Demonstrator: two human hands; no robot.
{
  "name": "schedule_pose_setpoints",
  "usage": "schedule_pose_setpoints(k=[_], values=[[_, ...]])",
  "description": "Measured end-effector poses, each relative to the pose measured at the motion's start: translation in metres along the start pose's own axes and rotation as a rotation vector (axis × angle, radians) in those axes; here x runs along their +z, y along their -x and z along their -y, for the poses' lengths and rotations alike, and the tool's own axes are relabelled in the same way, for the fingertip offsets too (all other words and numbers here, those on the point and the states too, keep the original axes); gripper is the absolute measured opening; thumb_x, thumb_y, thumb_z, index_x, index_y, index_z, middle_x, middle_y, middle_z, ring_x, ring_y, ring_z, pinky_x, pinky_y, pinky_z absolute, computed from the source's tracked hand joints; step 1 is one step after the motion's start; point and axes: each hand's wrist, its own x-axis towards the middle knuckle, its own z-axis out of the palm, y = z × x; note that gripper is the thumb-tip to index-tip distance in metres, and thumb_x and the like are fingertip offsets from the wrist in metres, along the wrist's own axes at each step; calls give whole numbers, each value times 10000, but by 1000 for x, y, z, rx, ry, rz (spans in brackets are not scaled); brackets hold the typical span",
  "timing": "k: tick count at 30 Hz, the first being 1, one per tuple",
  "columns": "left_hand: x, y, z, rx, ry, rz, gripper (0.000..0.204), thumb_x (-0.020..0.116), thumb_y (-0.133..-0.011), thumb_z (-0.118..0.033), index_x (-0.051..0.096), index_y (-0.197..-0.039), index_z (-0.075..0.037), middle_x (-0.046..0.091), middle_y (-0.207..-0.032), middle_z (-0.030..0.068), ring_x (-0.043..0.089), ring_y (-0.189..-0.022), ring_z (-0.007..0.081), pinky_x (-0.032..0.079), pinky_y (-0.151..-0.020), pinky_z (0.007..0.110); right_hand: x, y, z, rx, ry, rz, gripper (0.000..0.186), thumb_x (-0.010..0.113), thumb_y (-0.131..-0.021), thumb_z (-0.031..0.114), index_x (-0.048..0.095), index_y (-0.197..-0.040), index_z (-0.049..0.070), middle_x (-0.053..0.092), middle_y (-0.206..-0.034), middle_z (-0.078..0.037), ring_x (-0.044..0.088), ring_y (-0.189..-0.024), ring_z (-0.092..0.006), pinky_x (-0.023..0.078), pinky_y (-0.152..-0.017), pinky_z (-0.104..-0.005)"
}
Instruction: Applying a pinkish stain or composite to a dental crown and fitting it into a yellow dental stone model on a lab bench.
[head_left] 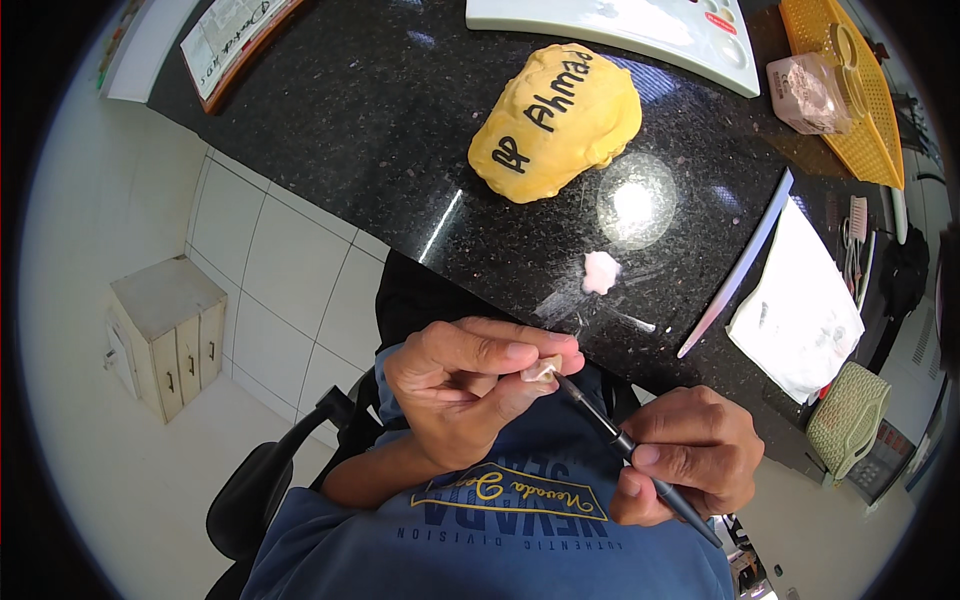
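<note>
Between the thumb and fingers of my left hand (470, 375) is a small whitish, tooth-like piece (541, 370). My right hand (695, 455) is closed around the black handle of a slim brush (605, 422), held like a pen. The dark pointed tip of the brush meets the right side of the small piece, and I cannot tell whether it presses on it. Both hands are above my lap at the table's front edge. Just beyond them on the black table lies a pale pink blob (601, 272), with whitish smears around it.
A yellow putty lump (555, 125) with black writing sits farther back. Behind it is a white tray (640, 35) with round wells. To the right are a purple file-like strip (740, 260), a white cloth (795, 300), a jar of pink powder (808, 95), a yellow basket (880, 130) and a green pouch (848, 415).
</note>
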Motion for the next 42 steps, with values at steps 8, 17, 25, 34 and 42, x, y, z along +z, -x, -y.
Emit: schedule_pose_setpoints(k=[8, 17, 25, 34, 42], values=[[1, 0, 0, 9, -32, -9, 261, 637, -743, 147, 513, -927, 11, 630, -950, 253, 666, -860, 265, 573, -737, 303, -2, 0, 2, 32, -20, -18, 187, 757, -678, 47, 604, -780, 17, 599, -688, -97, 621, -559, -201, 510, -451, -267], [0, -1, 0, 20, -44, -3, 258, 644, -744, 138, 512, -928, 12, 629, -957, 252, 667, -859, 263, 571, -744, 305, -2, 0, 1, 21, -14, 9, 191, 762, -672, 52, 610, -780, 12, 603, -700, -102, 623, -563, -203, 508, -448, -266], [1, -2, -1, 12, -20, -1, 245, 625, -755, 145, 515, -932, 17, 627, -956, 255, 664, -865, 264, 573, -750, 316, -7, 1, 4, 30, -87, -23, 196, 736, -677, 28, 610, -827, 11, 604, -732, -124, 620, -567, -204, 510, -465, -282], [1, -2, -5, -56, 83, -9, 220, 575, -785, 152, 520, -953, 22, 627, -927, 265, 660, -864, 288, 570, -767, 369, -2, -8, 5, 199, 230, -156, 225, 719, -657, -33, 565, -821, -27, 630, -712, -170, 612, -523, -158, 462, -440, -212], [1, -1, -3, -85, 86, -16, 222, 577, -781, 155, 519, -948, 20, 628, -907, 266, 664, -847, 288, 571, -763, 370, -2, -11, 6, 238, 275, -100, 245, 758, -641, -11, 568, -796, -11, 636, -707, -171, 629, -537, -157, 470, -445, -213]])
